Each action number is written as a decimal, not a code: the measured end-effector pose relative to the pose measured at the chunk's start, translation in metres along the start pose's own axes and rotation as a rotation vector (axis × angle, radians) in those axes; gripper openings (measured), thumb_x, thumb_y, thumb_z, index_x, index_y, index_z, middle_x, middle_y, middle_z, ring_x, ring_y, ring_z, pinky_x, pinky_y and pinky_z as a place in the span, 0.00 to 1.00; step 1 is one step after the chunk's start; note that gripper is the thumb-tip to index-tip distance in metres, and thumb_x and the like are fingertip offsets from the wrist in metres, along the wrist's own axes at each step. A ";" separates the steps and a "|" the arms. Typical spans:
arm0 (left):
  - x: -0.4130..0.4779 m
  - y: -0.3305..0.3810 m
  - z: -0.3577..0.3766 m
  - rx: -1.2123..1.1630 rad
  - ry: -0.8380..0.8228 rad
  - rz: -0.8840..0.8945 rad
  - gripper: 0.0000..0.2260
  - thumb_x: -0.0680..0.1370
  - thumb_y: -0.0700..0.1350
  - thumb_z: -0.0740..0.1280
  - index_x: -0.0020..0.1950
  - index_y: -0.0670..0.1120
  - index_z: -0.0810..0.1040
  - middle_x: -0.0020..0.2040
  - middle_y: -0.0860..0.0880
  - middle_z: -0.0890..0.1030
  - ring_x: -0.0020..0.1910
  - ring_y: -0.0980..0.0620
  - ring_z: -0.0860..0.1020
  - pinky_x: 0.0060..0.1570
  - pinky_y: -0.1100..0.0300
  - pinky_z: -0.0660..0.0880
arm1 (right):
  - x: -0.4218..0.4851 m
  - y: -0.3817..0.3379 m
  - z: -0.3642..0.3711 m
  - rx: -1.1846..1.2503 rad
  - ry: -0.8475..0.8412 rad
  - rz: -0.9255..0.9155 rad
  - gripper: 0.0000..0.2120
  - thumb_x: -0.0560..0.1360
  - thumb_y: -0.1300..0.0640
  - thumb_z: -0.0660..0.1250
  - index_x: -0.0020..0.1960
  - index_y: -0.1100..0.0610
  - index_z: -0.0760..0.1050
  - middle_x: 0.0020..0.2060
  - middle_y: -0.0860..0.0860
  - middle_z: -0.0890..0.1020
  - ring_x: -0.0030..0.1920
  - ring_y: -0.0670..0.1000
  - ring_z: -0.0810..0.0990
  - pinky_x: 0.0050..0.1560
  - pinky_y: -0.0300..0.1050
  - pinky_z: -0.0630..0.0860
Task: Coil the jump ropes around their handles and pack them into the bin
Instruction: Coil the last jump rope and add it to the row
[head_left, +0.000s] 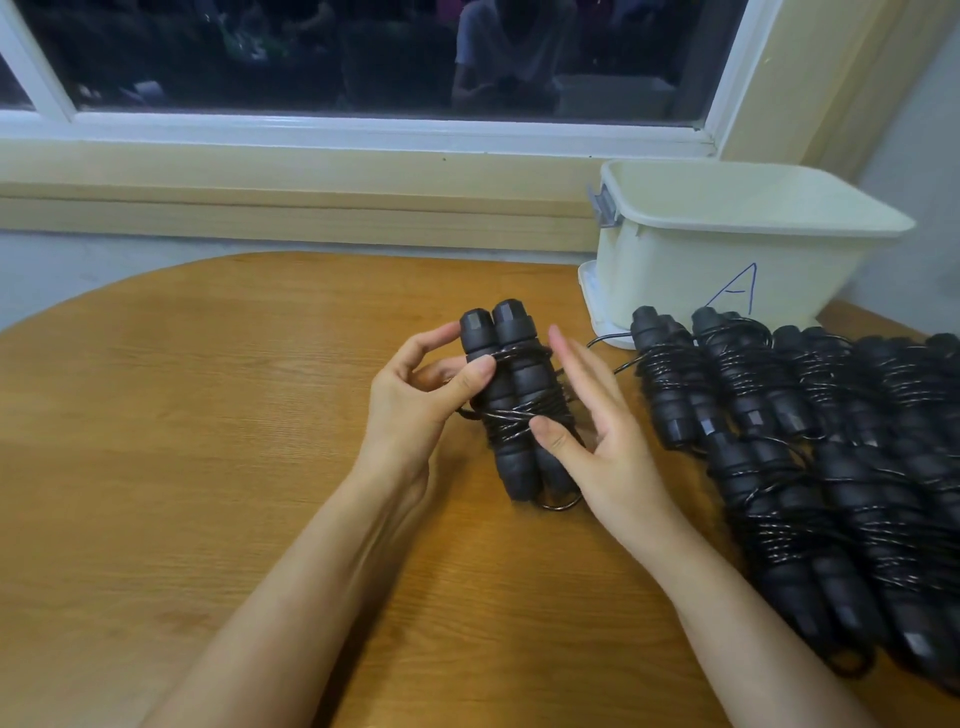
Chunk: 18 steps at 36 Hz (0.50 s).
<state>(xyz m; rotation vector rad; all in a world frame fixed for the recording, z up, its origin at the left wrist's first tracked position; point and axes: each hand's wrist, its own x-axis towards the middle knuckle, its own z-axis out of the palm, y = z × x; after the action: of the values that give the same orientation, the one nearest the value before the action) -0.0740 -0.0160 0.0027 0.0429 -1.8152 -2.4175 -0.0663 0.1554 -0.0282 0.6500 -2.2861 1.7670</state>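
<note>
With left hand (410, 400) clamped round the coiled jump rope (519, 374) above the table (208, 415), pin wraps under the thumb of right hand (608, 441), fingers straight; tuck the loose loop before binning.

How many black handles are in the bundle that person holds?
2. They stand side by side, bound by the rope: the left handle pinched by the left hand, the right handle beside it, with the thumb of the right hand on its coils. None seems hidden.

You are viewing one coiled jump rope (514, 400) with two handles (506, 325), one bin (675, 270), one table (208, 415), and a pile of coiled ropes (831, 467) overlapping past exact counting.
</note>
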 end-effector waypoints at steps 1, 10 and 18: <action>-0.001 0.000 0.001 -0.002 0.012 0.009 0.23 0.65 0.43 0.75 0.60 0.47 0.77 0.40 0.49 0.85 0.41 0.55 0.83 0.40 0.64 0.77 | 0.000 0.001 0.001 -0.039 0.019 -0.028 0.29 0.79 0.55 0.66 0.77 0.44 0.60 0.73 0.36 0.64 0.74 0.37 0.61 0.74 0.40 0.62; -0.003 -0.003 0.002 0.070 0.050 0.069 0.20 0.64 0.43 0.76 0.55 0.50 0.80 0.41 0.51 0.85 0.43 0.59 0.83 0.40 0.69 0.76 | -0.004 0.008 0.008 -0.274 0.119 -0.138 0.30 0.78 0.59 0.63 0.75 0.38 0.62 0.75 0.42 0.66 0.73 0.40 0.65 0.64 0.48 0.76; -0.003 0.000 0.003 0.067 -0.033 0.091 0.18 0.69 0.38 0.73 0.57 0.50 0.80 0.42 0.53 0.86 0.46 0.60 0.83 0.43 0.70 0.76 | 0.000 0.006 0.000 -0.172 0.119 -0.090 0.29 0.78 0.70 0.63 0.76 0.53 0.64 0.71 0.37 0.65 0.72 0.39 0.66 0.68 0.49 0.72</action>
<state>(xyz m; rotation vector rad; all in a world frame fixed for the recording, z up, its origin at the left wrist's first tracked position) -0.0708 -0.0130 0.0032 -0.0732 -1.8690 -2.3092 -0.0692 0.1567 -0.0334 0.5895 -2.2590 1.5062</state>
